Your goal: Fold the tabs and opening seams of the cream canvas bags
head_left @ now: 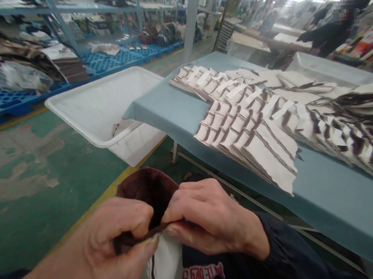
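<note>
Green-painted factory floor [33, 174] spreads out to the left, crossed by a yellow line [113, 188], with blue pallets [112, 60] of bundled cloth under metal shelving [71, 12] along the back. A blue-grey table [178, 114] runs from the middle of the view out to the right. Rows of white and brown cut pieces [252, 127], overlapped like shingles, lie from its far left corner toward its near edge. Striped pieces [347, 134] cover the right end. A white plastic tub [86, 107] stands on the floor against the table's left end, its rim tucked partly under the tabletop, with a few scraps inside. At the table's far right corner sits a clear bin [327, 70], and beyond it a person in dark clothes [328, 36] stands at another bench. Below the table's near edge, close to the body, both hands hold a brown fabric piece [148, 192] in the air, clear of the table. The left hand [117, 240] pinches its lower edge between thumb and curled fingers. The right hand [210, 222], coming out of a dark sleeve [291, 255], is clenched on the same edge just beside it, the fingertips of the two hands nearly meeting. A white panel [165, 263] hangs down from the pinched edge, and the brown part stands up behind the knuckles.
</note>
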`<state>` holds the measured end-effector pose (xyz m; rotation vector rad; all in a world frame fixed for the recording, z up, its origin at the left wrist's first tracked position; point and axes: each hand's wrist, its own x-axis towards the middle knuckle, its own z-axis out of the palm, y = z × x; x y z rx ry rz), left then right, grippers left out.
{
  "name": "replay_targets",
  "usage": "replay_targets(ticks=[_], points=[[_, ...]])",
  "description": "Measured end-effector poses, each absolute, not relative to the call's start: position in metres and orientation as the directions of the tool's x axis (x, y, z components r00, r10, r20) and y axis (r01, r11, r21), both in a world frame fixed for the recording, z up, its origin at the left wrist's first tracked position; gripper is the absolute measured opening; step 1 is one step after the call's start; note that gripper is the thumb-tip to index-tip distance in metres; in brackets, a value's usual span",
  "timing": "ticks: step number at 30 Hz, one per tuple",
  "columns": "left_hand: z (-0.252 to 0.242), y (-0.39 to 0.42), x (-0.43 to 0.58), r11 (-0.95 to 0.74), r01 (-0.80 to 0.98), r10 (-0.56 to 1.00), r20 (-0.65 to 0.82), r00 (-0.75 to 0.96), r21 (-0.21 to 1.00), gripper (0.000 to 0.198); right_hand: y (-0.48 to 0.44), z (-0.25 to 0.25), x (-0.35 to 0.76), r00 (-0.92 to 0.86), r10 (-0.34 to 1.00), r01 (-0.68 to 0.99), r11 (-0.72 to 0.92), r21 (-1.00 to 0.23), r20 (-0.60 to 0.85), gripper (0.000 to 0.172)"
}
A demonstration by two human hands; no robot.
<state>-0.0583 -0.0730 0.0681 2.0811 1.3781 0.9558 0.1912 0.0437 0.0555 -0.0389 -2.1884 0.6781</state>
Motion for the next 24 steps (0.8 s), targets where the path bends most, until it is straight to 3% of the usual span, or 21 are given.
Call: replay_targets(ticks=[5, 12, 16, 20, 22, 24], points=[[0.067, -0.069, -0.048, -0.478, 0.527, 0.878, 0.406, 0.255, 0.702, 0.035, 0.044, 0.043, 0.188, -0.642, 0.333, -0.219, 0.783, -0.582, 0.690, 0.017], [0.071, -0.046, -0.065, -0.315, 0.462, 0.943, 0.221, 0.248, 0.829, 0.028, 0.053, 0.041, 0.188, -0.656, 0.417, -0.155, 0.742, -0.652, 0.629, 0.019], [0.080, -0.040, -0.075, -0.338, 0.526, 0.937, 0.228, 0.263, 0.781, 0.018, 0.053, 0.048, 0.184, -0.713, 0.463, -0.127, 0.654, -0.746, 0.527, 0.025], [0.085, -0.031, -0.078, -0.501, 0.580, 0.865, 0.350, 0.360, 0.642, 0.032, 0.052, 0.063, 0.180, -0.789, 0.543, -0.015, 0.450, -0.893, 0.287, 0.030], [0.084, -0.028, -0.077, -0.557, 0.612, 0.829, 0.419, 0.371, 0.562, 0.038, 0.053, 0.071, 0.178, -0.802, 0.592, 0.083, 0.244, -0.966, 0.081, 0.038], [0.084, -0.026, -0.074, -0.525, 0.622, 0.847, 0.429, 0.314, 0.581, 0.041, 0.055, 0.076, 0.176, -0.818, 0.569, 0.123, 0.028, -0.992, -0.085, 0.049]])
